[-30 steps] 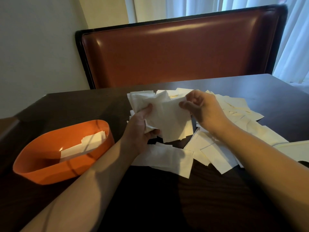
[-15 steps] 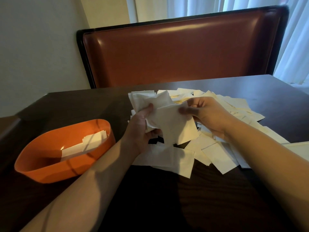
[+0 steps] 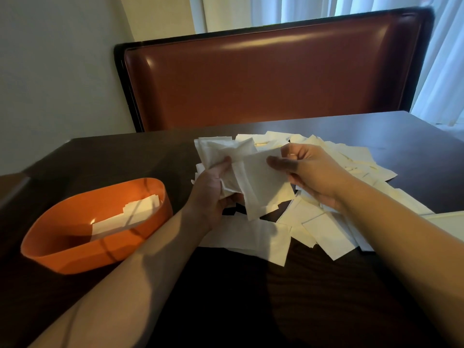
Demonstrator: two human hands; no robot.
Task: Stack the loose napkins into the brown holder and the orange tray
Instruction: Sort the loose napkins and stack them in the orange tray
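So that edges could be squared before stacking, a napkin bundle (image 3: 221, 159) was gripped by the left hand (image 3: 213, 192) while one napkin (image 3: 261, 187) was pinched by the right hand (image 3: 311, 172) above the worktop (image 3: 125, 156).

Brown booth seat (image 3: 271, 79), curtained window (image 3: 313, 6)

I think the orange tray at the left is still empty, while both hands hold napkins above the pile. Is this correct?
Not quite. The head view shows the orange tray already holds a few napkins. The rest stands: the left hand and right hand hold napkins above the pile.
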